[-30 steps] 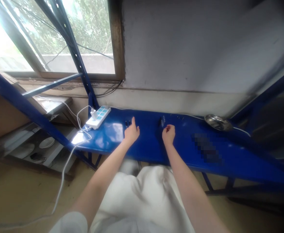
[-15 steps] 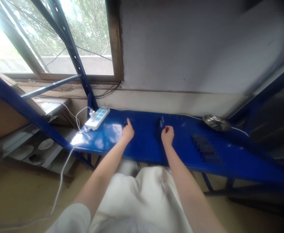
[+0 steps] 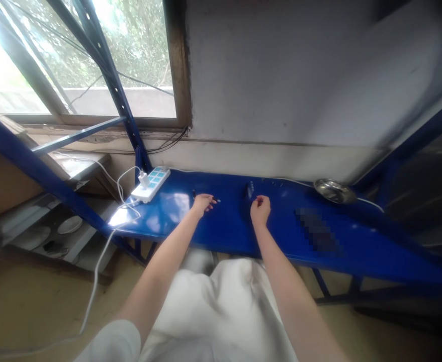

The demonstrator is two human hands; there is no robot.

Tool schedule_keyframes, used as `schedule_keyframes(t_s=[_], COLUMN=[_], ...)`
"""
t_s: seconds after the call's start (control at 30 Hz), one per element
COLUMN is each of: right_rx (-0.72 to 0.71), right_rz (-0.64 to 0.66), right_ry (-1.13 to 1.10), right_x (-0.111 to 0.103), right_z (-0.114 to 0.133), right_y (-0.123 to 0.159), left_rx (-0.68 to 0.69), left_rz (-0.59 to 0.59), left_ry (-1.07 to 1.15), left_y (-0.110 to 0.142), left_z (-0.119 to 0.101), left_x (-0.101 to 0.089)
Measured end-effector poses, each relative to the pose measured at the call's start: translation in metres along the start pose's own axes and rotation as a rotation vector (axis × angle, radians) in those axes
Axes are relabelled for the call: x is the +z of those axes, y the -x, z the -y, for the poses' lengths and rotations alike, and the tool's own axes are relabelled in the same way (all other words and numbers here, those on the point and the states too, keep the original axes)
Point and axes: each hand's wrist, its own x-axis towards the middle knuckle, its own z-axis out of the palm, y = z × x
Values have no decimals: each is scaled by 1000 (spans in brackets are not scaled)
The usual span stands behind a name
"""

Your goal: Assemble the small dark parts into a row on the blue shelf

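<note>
My left hand (image 3: 203,203) is over the blue tabletop (image 3: 228,226), its fingers bent to the right and pressed together. A tiny pale piece (image 3: 218,201) shows just past its fingertips; its kind is too small to tell. Behind this hand is a small dark object (image 3: 193,193), partly covered. My right hand (image 3: 260,210) is closed, thumb and fingers curled together, with something dark reddish at the fingertips that I cannot make out. Close to its left side stands a small dark holder-like item (image 3: 248,191) with clear, shiny bumps along its edge.
A white power strip (image 3: 151,185) with a plugged-in charger lies at the left end, its cable trailing down. A shiny metal bowl (image 3: 334,191) sits at the back right. Several tiny bits (image 3: 277,184) lie near the wall. A blurred-out dark object (image 3: 319,231) is at right.
My left hand has turned from pointing its index finger away to bending its fingers rightward, and a pale piece now shows at the tips. My right hand has hardly moved.
</note>
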Motion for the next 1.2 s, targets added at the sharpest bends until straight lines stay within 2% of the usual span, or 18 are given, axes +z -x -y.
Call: schedule_keyframes(t_s=[0.1, 0.17, 0.23, 0.3, 0.4, 0.47, 0.57, 0.73, 1.2], right_rx=[-117, -213, -231, -122, 39, 120, 142, 50, -357], right_rz=[5, 80, 167, 282, 570, 636, 644, 671, 582], right_ry=[-12, -39, -99, -199, -348, -391, -421, -385, 50], right_x=[-1, -2, -1, -2, -6, -11, -19, -26, -39], right_z=[8, 21, 43, 70, 108, 128, 146, 159, 164], right_y=[4, 7, 9, 8, 4, 2, 3, 6, 3], left_rx=[-5, 49, 129, 213, 302, 329, 347, 404, 407], left_rz=[102, 153, 189, 226, 248, 254, 248, 220, 194], left_ry=[247, 302, 302, 288, 253, 223, 181, 146, 159], left_y=[12, 24, 37, 50, 67, 76, 85, 89, 84], left_z=[-16, -30, -46, -61, -76, -82, -85, -86, -78], left_x=[2, 3, 5, 8, 11, 12, 10, 5, 1])
